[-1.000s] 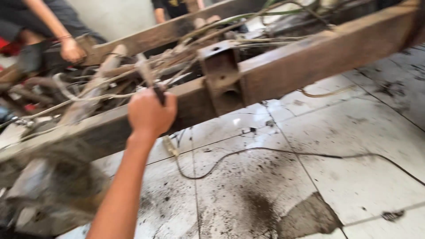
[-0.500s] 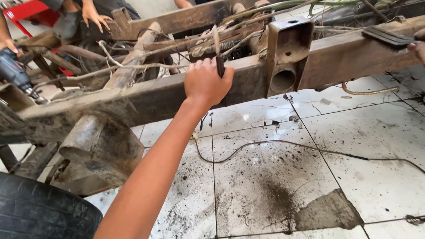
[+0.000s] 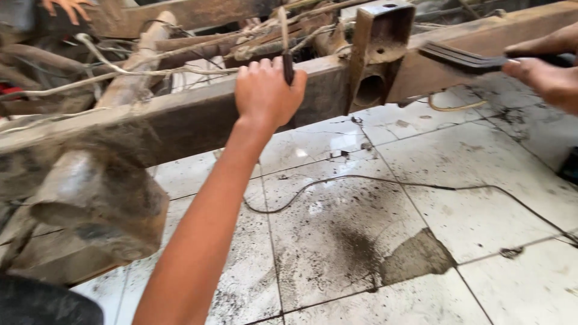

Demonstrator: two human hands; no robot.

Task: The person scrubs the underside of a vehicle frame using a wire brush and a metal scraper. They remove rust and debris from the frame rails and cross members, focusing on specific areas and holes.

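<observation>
In the head view, two of the person's hands show. The left hand (image 3: 265,90) is raised to the rusty chassis rail (image 3: 180,123), its grip clamped around the dark handle of one slim tool (image 3: 285,45) that stands upright just above the rail among pale cables (image 3: 138,69). The right hand (image 3: 545,69), at the right edge, has its grip closed on one dark flat ridged tool (image 3: 463,58), which lies against the rail beside one open rusty square bracket (image 3: 379,48). One other person's hand (image 3: 69,7) shows at top left. One thin wire (image 3: 385,180) trails over the dirty white tiled floor (image 3: 481,210).
</observation>
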